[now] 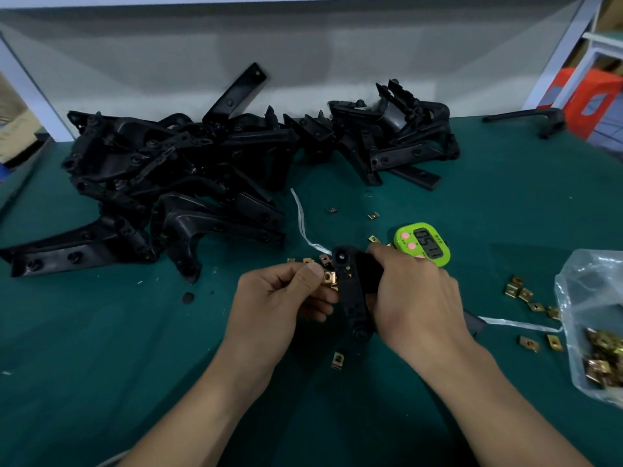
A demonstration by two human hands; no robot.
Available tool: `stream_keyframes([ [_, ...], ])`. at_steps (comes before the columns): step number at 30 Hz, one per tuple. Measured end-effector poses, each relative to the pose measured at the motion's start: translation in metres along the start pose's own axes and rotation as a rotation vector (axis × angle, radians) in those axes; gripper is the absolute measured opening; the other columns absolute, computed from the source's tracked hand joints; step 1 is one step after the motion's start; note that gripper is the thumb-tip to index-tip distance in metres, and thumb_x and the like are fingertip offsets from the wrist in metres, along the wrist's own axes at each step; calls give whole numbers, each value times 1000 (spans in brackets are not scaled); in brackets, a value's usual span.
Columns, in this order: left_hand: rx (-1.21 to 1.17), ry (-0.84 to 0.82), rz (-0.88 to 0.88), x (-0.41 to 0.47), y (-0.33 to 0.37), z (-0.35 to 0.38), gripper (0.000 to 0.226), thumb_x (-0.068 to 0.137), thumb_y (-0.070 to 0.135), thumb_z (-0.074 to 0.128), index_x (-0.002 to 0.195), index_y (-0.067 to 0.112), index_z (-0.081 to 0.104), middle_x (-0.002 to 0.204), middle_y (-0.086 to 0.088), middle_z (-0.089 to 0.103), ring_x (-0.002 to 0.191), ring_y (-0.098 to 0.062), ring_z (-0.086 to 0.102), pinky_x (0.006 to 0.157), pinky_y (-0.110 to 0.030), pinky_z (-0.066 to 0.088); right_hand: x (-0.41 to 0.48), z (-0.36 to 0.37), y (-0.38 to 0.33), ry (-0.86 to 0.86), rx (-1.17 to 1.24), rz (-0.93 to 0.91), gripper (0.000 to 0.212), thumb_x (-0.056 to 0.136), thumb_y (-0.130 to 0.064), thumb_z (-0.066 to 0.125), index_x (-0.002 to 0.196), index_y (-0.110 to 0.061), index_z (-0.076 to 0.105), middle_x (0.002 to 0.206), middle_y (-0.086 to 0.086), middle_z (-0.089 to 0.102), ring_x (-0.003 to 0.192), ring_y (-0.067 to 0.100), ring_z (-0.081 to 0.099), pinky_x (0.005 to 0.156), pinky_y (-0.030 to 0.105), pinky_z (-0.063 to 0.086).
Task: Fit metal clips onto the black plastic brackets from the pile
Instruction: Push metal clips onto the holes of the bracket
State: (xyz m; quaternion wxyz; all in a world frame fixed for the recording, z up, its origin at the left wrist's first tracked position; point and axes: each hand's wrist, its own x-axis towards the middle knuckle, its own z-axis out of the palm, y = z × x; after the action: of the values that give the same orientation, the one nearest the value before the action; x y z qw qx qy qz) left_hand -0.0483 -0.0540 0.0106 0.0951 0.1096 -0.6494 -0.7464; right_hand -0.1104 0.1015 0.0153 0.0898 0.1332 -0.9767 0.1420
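A black plastic bracket [350, 291] stands upright between my hands over the green mat. My right hand [414, 298] grips it from the right, fingers wrapped round its upper body. My left hand [279, 298] pinches a brass metal clip [328, 277] between thumb and fingers, right against the bracket's left edge. A big pile of black brackets [175, 183] lies at the back left, and a smaller heap of brackets [397, 136] at the back right. Loose clips [526, 294] are scattered to the right.
A clear plastic bag of clips [600, 332] sits at the right edge. A green timer [423, 244] stands just behind my right hand. One clip [337, 359] lies below the bracket. White plastic strips [303, 224] lie on the mat. A grey wall closes the back.
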Motion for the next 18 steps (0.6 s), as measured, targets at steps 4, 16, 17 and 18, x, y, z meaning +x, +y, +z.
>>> stream_keyframes([
  [4, -10, 12, 2, 0, -1, 4, 31, 86, 33, 66, 76, 5, 77, 73, -16, 73, 62, -16, 66, 57, -22, 54, -3, 1, -2, -12, 20, -13, 27, 73, -6, 55, 87, -27, 47, 57, -8, 43, 48, 11, 28, 56, 34, 30],
  [16, -18, 70, -1, -2, -4, 8, 29, 96, 21, 65, 74, 8, 78, 71, -15, 74, 60, -17, 67, 56, -22, 54, 0, -2, -1, -13, 27, 1, 25, 73, -6, 54, 89, -25, 50, 59, -4, 46, 59, 30, 41, 59, 35, 33],
  [17, -14, 69, 3, -2, -4, 8, 28, 96, 21, 65, 75, 8, 77, 71, -14, 74, 60, -17, 68, 56, -22, 54, 0, -2, 0, -14, 27, -1, 26, 73, -6, 55, 90, -25, 51, 60, -4, 46, 59, 31, 41, 59, 35, 33],
  [18, -5, 68, 8, -3, -4, 7, 27, 96, 21, 65, 76, 8, 77, 71, -14, 74, 60, -17, 68, 56, -22, 54, 0, -3, 0, -16, 27, -1, 26, 73, -6, 55, 91, -25, 52, 60, -4, 45, 60, 31, 41, 59, 35, 33],
])
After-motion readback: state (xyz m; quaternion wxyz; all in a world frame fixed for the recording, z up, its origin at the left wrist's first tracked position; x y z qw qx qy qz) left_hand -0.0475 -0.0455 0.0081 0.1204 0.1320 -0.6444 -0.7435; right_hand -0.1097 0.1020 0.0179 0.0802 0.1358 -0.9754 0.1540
